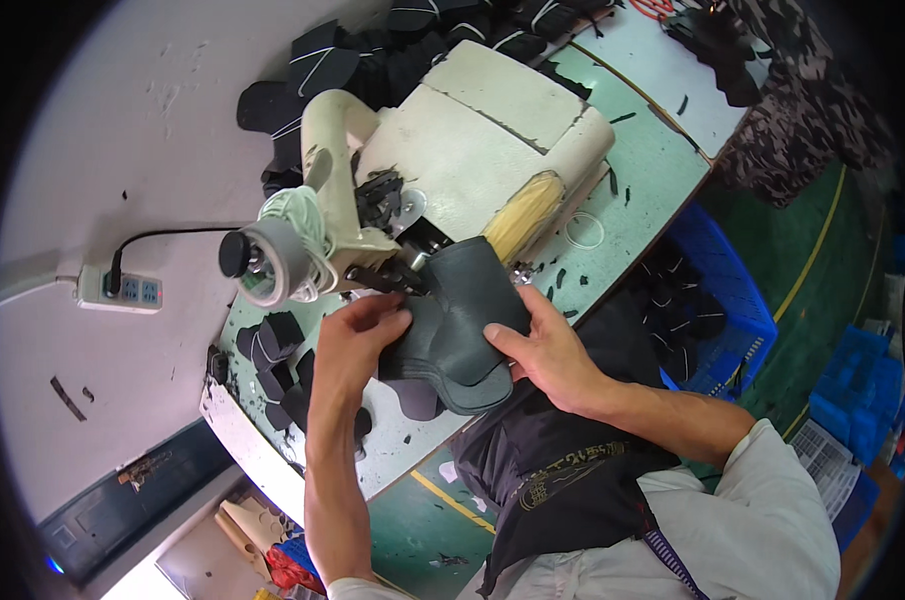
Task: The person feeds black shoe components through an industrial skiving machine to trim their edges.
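Both of my hands are at a small stack of black, leather-like cut pieces (463, 325) with curved edges, tilted in front of the machine's working head (388, 270). My left hand (358, 345) is closed at the stack's left edge, thumb and forefinger together beside the metal parts. On the opposite side my right hand (553, 350) grips the stack, its thumb flat on top and its fingers partly hidden underneath. The cream-coloured machine (463, 125) stands just beyond, looking like a leather-working machine. The stack covers part of its front.
Bundles of tied black pieces (323, 65) lie behind the machine, and more (278, 345) lie at left. Black scraps litter the pale table (623, 190). A blue crate (738, 300) holds dark bundles at right. A power strip (123, 288) is on the left wall; a person in camouflage clothing (803, 110) is far right.
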Available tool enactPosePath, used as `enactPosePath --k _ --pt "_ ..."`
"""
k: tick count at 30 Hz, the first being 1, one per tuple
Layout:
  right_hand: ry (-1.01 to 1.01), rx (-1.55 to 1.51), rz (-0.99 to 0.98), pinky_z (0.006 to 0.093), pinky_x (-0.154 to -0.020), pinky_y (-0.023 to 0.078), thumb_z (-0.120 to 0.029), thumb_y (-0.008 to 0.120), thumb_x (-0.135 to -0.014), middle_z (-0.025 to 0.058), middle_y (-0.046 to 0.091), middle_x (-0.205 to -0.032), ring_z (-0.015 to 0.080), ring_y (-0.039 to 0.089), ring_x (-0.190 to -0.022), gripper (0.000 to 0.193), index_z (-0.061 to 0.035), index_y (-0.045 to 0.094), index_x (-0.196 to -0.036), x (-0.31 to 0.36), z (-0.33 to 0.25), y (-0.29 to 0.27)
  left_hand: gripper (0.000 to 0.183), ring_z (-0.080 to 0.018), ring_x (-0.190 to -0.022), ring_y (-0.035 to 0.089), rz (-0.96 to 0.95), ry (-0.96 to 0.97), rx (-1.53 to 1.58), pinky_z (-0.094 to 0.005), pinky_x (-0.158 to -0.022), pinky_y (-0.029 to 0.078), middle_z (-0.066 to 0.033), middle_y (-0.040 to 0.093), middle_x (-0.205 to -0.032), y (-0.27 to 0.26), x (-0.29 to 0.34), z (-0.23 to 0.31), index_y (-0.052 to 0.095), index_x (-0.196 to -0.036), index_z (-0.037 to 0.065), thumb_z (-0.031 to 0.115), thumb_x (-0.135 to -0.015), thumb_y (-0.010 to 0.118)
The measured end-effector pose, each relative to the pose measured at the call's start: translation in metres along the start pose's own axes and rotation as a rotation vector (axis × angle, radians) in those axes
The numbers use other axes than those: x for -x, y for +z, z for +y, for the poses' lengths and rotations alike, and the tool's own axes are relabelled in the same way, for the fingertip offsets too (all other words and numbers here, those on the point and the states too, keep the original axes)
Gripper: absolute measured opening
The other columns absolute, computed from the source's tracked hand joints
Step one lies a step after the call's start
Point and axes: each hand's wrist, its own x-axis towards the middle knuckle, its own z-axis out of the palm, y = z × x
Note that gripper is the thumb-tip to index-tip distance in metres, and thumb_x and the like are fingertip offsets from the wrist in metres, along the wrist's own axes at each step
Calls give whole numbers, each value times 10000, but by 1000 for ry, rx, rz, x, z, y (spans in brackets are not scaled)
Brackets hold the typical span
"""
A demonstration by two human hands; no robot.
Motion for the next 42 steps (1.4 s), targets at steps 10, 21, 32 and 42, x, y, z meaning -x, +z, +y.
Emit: enactPosePath --k 10,21,32,42 --pt "-11 40 -29 252 -555 529 -110 586 -937 70 621 -962 97 629 -744 342 -25 431 -1229 -3 1 -2 284 -92 -715 621 -12 24 -10 -248 -665 470 -71 711 -770 -1 -8 -12 736 -979 -12 214 -808 745" --pt "12 79 0 263 -556 515 -153 583 -942 64 614 -978 114 624 -758 407 -43 410 -1294 -1 0 -1 280 -101 -720 629 -17 -20 24 -258 -692 480 -81 715 -789 -4 0 -7 739 -982 5 217 -799 751" --pt "49 8 -10 325 -688 588 -119 553 -951 103 590 -1109 164 661 -877 390 -41 388 -1296 1 -9 -3 255 -107 -717 640 -21 -25 106 -255 -688 482 -83 709 -741 -1 0 -6 750 -928 17 238 -800 743" --pt "3 -54 -21 313 -689 592 -115 538 -972 108 604 -1152 180 681 -890 451 -46 349 -1375 3 -13 -1 269 -85 -703 600 18 29 -36 -241 -664 467 -58 708 -772 -1 -2 -13 728 -994 -28 185 -829 720"
